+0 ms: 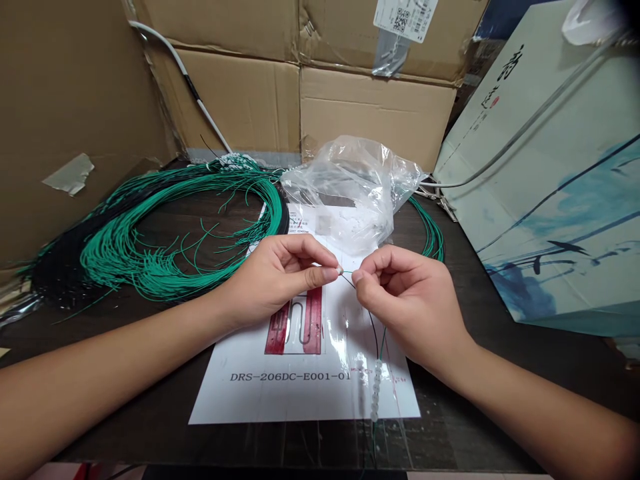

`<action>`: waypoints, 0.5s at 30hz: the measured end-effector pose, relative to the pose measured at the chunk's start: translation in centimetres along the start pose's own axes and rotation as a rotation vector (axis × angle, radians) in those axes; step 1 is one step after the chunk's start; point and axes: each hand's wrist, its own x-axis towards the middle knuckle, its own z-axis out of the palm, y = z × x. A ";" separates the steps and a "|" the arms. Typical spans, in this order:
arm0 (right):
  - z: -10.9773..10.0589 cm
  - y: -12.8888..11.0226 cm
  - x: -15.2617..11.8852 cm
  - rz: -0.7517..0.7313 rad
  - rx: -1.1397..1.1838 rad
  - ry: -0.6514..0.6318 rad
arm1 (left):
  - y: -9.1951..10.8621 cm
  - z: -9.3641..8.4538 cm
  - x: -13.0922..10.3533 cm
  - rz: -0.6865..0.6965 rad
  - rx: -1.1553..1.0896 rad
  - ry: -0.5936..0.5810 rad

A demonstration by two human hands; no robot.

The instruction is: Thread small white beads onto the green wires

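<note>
My left hand point(295, 270) pinches a small whitish bead point(341, 270) between thumb and forefinger. To its right, my right hand point(407, 290) is closed in a pinch on a thin green wire point(348, 272) that runs to the bead. A thin black wire point(373, 327) passes beneath the right fingers and hangs down with the green one. Lower down, several clear beads point(376, 390) sit in a row on these two wires. Both hands are above a printed sheet point(240, 400) marked DRS-206DC-E001-01, with a red and white picture on it.
A large coil of green and black wires point(115, 253) lies on the left of the dark table point(465, 413). Behind the hands is a crumpled clear plastic bag point(350, 180), with more green wire point(433, 230) beside it. Cardboard point(240, 100) walls the back; a pale printed box point(540, 200) stands right.
</note>
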 end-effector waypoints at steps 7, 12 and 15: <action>0.0 0.0 -0.1 -0.022 -0.030 0.003 | -0.1 -0.2 0.1 -0.005 0.018 0.005; 0.1 -0.2 -0.1 -0.011 -0.039 0.010 | 0.0 0.0 0.1 -0.019 0.010 0.005; 0.1 -0.1 -0.2 -0.010 -0.056 0.013 | 0.1 0.1 0.1 -0.020 0.010 0.005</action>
